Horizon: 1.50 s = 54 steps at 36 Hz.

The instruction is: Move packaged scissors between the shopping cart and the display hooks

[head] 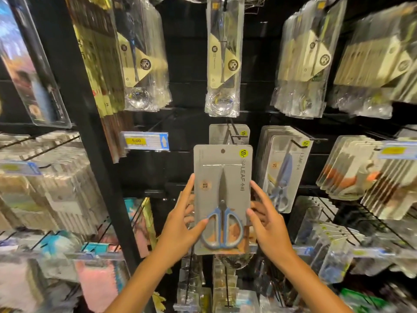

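**Head view: scissors pack held up at the hook**

Left hand (180, 224) and right hand (268, 222) pinch the side edges of one scissors pack (222, 197), thumbs on its front, fingers behind. Pack is upright in front of the display wall: grey card, dark blades pointing up, blue-grey handles low, hang hole at top, yellow round logo, text "SALEAF". Its top edge sits just below a wire hook (232, 132) carrying another grey card (215, 134). Neighbouring hook to the right holds a stack of similar scissors packs (282, 172). Yellow price tag (144, 141) at left reads "5.00".
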Motion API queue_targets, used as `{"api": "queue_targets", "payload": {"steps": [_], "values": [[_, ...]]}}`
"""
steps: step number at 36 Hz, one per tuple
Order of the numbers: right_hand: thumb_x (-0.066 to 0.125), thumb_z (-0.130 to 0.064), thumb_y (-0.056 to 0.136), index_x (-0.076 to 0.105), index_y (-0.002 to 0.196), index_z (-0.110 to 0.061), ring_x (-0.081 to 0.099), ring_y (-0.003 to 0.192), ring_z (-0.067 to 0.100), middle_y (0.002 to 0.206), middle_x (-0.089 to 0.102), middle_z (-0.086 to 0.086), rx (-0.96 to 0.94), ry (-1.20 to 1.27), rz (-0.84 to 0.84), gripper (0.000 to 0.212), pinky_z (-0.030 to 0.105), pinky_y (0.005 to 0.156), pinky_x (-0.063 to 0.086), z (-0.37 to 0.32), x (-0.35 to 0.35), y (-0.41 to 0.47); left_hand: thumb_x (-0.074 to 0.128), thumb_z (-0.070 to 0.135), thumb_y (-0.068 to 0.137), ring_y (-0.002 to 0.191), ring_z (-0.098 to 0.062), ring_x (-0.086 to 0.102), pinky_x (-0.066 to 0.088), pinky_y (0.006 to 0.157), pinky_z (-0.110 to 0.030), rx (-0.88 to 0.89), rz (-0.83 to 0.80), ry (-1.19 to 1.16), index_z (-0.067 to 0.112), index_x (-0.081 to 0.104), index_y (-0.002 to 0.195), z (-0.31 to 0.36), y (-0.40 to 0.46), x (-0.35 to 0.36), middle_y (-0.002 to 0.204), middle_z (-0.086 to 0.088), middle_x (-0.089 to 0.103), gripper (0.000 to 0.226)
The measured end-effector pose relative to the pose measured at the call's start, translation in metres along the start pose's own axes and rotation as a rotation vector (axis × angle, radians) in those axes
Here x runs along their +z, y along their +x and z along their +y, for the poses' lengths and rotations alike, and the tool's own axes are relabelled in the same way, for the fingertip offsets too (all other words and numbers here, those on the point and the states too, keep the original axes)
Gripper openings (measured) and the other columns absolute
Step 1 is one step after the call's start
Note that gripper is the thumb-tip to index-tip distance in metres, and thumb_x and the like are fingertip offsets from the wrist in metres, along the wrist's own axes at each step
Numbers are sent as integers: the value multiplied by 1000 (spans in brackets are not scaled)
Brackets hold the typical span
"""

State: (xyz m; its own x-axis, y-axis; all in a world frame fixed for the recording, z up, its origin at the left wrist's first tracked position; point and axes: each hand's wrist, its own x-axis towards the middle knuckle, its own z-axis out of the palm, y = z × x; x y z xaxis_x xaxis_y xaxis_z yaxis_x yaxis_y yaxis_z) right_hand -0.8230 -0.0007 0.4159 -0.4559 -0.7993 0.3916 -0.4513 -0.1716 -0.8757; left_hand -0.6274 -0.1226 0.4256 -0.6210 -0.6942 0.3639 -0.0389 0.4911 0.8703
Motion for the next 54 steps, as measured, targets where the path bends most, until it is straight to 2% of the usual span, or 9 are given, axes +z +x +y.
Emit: {"api": "queue_targets", "payload": {"steps": [19,26,31,36,39,41,45,51,54], "values": [[50,-2,103,35,151,-35,59,112,-14,117,58,-47,19,-89,53,60,7,87,48,1,-26,13,75,27,88,119,-5,63,59,94,-38,-32,-166,47,54,-3,155,12,36,7,142,19,48,106],[50,-6,103,38,149,-39,58,125,1,133,61,-27,53,-60,81,58,12,94,49,7,-22,16,73,25,91,114,5,61,61,87,-28,-40,-237,36,52,-9,154,8,46,7,138,31,44,107],[47,-3,104,26,154,-29,49,104,-32,110,46,-62,80,-49,14,60,1,81,45,1,-13,14,73,29,92,115,3,61,59,93,-31,-41,-226,-11,61,-11,149,-4,49,8,140,32,42,107],[54,-30,99,18,151,-57,67,113,11,124,62,-36,122,-42,32,69,47,98,55,12,3,13,73,33,91,139,2,44,43,114,-33,-2,-276,-47,64,-17,147,-12,52,12,143,52,26,110],[56,-35,99,10,146,-67,48,127,-14,145,36,-35,97,-45,41,74,20,102,50,16,12,18,72,26,92,141,6,38,39,117,-32,28,-278,-37,66,-19,144,-20,58,13,142,55,25,112],[58,-36,98,4,146,-68,43,136,-7,150,32,-32,101,-53,29,78,13,98,48,20,16,21,73,27,92,144,0,37,39,118,-41,18,-264,-32,65,-20,145,-23,62,14,155,37,25,113],[61,-40,94,1,146,-68,55,131,26,159,36,-13,99,-63,33,84,45,104,52,32,20,37,73,28,92,146,-5,35,37,119,-43,13,-257,-36,63,-20,146,-26,73,17,162,22,24,113],[63,-38,96,-6,147,-66,42,143,14,166,17,-16,78,-72,-26,90,47,114,43,44,18,72,69,18,96,145,-2,37,34,117,-22,-46,-220,-16,58,-17,150,-32,100,21,163,19,25,110],[63,-44,95,-9,150,-61,26,150,6,165,11,-26,52,-47,-60,92,48,121,32,50,17,90,71,19,94,145,-5,39,38,118,-39,-69,-195,-2,59,-16,150,-36,116,25,164,16,25,111]]}}
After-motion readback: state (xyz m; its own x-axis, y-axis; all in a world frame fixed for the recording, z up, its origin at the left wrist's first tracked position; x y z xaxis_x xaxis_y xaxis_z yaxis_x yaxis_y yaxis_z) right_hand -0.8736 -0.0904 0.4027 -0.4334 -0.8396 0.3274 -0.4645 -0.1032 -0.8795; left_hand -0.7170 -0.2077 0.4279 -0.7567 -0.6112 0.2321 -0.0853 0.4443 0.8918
